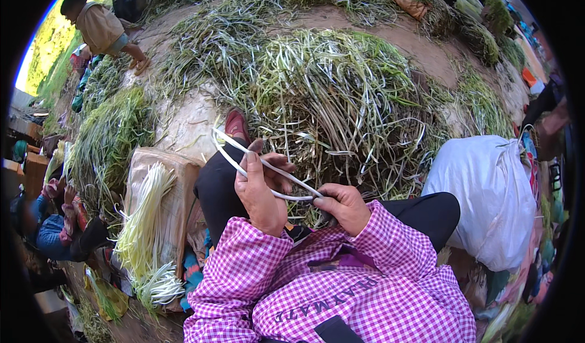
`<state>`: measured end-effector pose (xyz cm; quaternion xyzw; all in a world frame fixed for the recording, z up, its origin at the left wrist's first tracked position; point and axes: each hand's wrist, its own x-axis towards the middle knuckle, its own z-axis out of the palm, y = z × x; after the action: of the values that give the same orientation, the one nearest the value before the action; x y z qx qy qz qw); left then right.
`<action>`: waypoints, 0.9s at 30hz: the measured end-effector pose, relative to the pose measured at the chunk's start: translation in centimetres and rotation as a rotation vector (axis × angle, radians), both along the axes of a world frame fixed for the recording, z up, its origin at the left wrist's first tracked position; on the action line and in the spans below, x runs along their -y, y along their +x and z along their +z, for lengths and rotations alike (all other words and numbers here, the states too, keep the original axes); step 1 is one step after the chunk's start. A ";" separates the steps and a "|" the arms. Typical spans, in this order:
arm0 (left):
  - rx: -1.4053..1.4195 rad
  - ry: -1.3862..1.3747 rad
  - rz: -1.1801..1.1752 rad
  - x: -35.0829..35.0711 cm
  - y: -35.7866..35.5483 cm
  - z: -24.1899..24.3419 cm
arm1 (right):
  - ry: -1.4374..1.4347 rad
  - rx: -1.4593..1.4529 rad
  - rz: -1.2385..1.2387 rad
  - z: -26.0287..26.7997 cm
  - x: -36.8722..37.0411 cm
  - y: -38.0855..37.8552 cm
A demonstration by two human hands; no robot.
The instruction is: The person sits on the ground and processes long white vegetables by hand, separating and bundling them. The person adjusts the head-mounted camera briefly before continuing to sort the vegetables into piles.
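Long white plant stalks [231,161] run slantwise across my lap. Whether they are two stalks or one bent double, I cannot tell. My left hand [264,194] holds them mid-length, its thumb pressed over them and its fingers behind. At their lower right end, my right hand [345,208] pinches them between thumb and curled fingers. Beyond both hands rises a heap of uprooted green and whitish stalks [338,100], tangled and partly dry. To the left, a bundle of trimmed pale stalks [146,219] lies on a tan woven sack [171,194].
A full white sack [484,196] stands beside my right knee. More piles of greens [114,137] lie on the bare soil. A child [98,23] stands at the upper left, and another person [55,228] sits at the left. A person's arm [550,128] shows at the right edge.
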<state>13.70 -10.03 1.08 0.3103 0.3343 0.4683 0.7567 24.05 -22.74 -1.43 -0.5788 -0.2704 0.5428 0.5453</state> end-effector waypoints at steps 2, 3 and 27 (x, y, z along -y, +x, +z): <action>-0.020 -0.075 -0.105 0.6 0.5 0.1 | 0.019 0.171 0.016 0.0 -0.2 0.3; -0.029 -0.112 -0.158 0.8 0.8 0.1 | 0.027 0.256 0.025 0.1 -0.3 0.5; -0.042 -0.217 -0.278 -4.0 1.4 0.8 | -0.885 1.185 0.071 -11.4 -10.5 23.4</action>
<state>15.09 -6.02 1.89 0.2798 0.3523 0.3136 0.8362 47.47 -12.28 -12.79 -0.9314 -0.2937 0.2150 0.0057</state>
